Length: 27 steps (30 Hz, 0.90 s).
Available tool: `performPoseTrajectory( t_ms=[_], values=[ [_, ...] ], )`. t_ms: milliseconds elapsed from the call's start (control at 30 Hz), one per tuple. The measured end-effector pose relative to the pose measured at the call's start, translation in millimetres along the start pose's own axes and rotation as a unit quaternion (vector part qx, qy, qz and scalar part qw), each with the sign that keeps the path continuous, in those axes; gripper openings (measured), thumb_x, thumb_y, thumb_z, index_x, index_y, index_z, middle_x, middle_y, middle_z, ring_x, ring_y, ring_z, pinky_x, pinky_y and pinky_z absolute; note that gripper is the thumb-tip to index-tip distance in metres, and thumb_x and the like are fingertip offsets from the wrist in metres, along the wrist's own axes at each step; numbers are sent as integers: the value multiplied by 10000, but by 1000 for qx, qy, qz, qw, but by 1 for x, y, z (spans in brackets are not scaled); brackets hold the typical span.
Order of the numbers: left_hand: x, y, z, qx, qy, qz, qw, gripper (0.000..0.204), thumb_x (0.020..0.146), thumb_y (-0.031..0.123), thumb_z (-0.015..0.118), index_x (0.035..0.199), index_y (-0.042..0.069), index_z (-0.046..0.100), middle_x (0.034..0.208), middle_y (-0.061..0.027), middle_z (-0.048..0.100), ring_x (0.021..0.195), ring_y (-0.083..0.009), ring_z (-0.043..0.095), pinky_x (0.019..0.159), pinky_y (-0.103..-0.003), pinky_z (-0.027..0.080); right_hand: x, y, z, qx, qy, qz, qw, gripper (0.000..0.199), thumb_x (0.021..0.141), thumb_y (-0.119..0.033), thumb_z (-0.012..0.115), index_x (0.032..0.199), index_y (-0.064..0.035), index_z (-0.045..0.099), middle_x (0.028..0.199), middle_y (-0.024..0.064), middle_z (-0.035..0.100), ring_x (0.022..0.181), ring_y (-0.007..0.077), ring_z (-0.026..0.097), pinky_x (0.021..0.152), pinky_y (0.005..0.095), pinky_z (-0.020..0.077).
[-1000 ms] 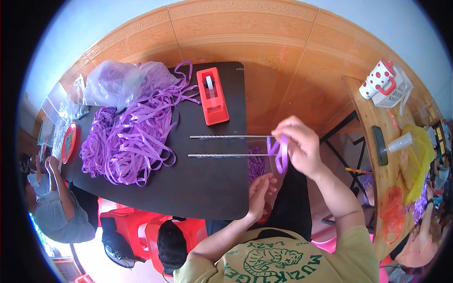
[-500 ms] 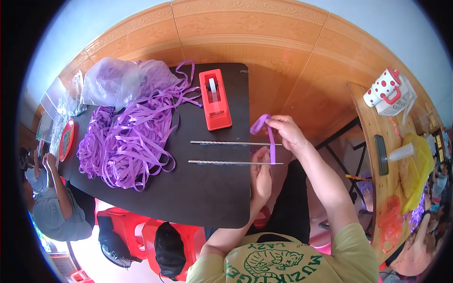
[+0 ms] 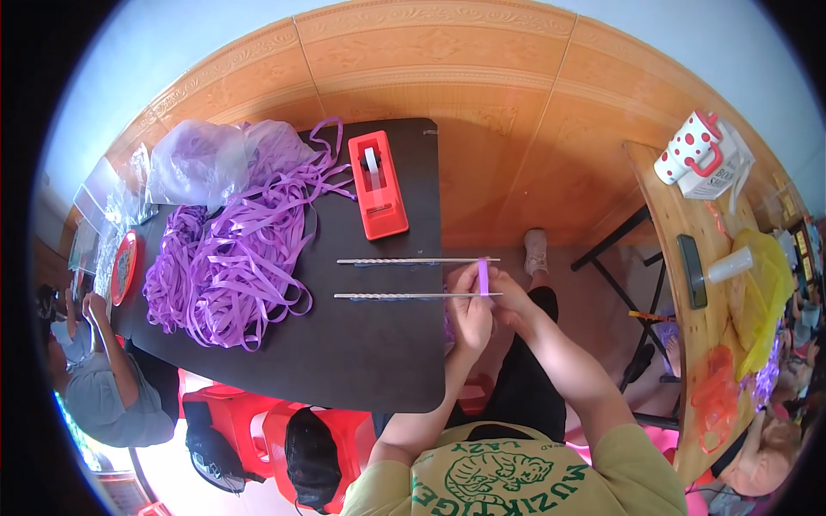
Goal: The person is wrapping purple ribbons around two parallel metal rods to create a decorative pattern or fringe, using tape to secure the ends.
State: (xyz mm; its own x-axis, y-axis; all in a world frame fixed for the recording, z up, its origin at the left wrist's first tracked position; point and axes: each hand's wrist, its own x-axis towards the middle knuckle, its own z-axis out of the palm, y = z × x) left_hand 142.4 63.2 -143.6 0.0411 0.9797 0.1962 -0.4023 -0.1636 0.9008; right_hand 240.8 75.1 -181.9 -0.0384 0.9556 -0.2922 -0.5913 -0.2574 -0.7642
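Observation:
Two thin metal rods (image 3: 387, 297) jut past the right edge of the black table, side by side and twisted along part of their length. A purple ribbon (image 3: 483, 277) spans both rods close to their free ends. Under the rods, my left hand (image 3: 469, 316) is closed with its fingertips at the ribbon. My right hand (image 3: 514, 301) meets it from the right, fingers closed on the ribbon behind the rod tips; the exact pinch is partly hidden. A big tangled heap of purple ribbon (image 3: 241, 267) lies to the left on the table.
A red tape dispenser (image 3: 379, 185) stands beyond the rods on the black table (image 3: 370, 361). A plastic bag (image 3: 198, 159) of ribbon sits at the back. On the right, a wooden table (image 3: 662, 224) bears a phone (image 3: 691, 271) and a dotted cup (image 3: 688, 148). Another person (image 3: 120, 387) sits at left.
My right hand has come down and left from above the rods to beside my left hand. The ribbon's raised loop is gone; the ribbon now lies across both rods.

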Motion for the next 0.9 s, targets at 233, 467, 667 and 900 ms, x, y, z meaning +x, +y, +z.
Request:
performPoseTrajectory(
  t_ms=[233,467,667,900],
  values=[
    [-29,18,-10,-31,13,-156,987,183,940,65,503,1036,-40,619,860,-46,636,792,-115,590,749,-227,454,-45,10,-12,-76,75,97,990,129,885,-148,613,968,-59,656,836,39,657,726,135,609,635,297,494],
    [-76,25,-34,9,6,-195,981,188,942,89,519,1042,-20,635,844,-32,635,837,-78,556,793,-216,401,-76,-8,-6,-515,226,-494,663,215,757,19,661,967,-19,634,847,97,608,733,248,598,626,328,454],
    [-108,43,-45,9,-15,-238,971,186,947,106,523,1024,-14,643,823,-23,635,803,-74,551,765,-204,396,-94,-36,28,-643,56,-619,448,384,615,-62,673,997,-99,669,891,54,560,744,191,566,611,304,403],
    [-121,70,-45,-38,-13,-326,945,192,950,124,527,1022,-10,644,802,-24,631,752,-71,558,737,-210,436,-98,-27,31,-687,-13,-631,360,303,611,-139,677,907,-83,700,882,33,527,713,163,533,594,296,380]
  ],
)
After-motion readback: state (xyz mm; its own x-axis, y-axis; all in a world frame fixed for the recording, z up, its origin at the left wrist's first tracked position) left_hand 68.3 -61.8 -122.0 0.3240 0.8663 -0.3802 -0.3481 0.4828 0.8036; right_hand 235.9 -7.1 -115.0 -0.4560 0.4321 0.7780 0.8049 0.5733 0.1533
